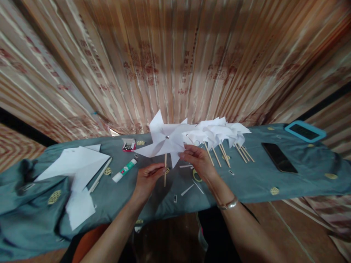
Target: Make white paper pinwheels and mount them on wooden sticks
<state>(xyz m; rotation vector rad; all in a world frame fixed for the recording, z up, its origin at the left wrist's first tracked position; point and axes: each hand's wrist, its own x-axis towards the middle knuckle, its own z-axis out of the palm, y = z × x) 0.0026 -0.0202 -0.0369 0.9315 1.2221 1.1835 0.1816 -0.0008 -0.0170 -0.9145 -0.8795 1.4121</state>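
Observation:
A white paper pinwheel [164,140] with a silver pin at its centre is held up over the table. Its wooden stick is pinched between the thumb and fingers of my left hand [149,179]. My right hand [197,159] has its thumb and fingers closed at the edge of one blade on the right; the fingertips partly hide the paper there. Behind and to the right lies a row of other white pinwheels [216,131], overlapping, their wooden sticks pointing toward me.
On the left are white paper sheets [79,164], a pen [100,175], a glue stick [124,170] and a small red box of pins [128,145]. Paper strips [188,190] lie near my right hand. A phone [279,157] and a blue-framed tablet [305,131] rest at the right.

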